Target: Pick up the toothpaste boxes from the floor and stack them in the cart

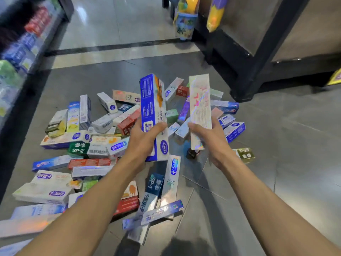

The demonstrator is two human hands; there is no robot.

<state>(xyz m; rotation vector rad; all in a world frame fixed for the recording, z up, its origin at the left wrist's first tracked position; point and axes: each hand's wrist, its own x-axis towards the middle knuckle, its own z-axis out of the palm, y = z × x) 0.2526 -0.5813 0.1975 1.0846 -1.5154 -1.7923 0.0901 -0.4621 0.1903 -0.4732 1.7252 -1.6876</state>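
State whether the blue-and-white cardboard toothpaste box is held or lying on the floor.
Held: the left hand grips the blue-and-white cardboard toothpaste box above the pile.

Grey tiled floor [276,145] carrying a scattered heap of toothpaste boxes [103,145]; a lone olive-gold box [245,155] is lying just right of the heap.

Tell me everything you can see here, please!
Blue and white cardboard toothpaste box: one, held upright in left hand.
Shiny silver-white toothpaste box: one, held upright in right hand.
Scattered toothpaste boxes: dozens; white, blue, red, green; heaped on floor.
Grey tiled floor: one, underneath everything.
Shelf of boxed goods: one, blurred, far left.
Dark metal rack: one, upper right.
Cart: not in view.
Left hand: fingers round blue box.
Right hand: fingers round silver box.
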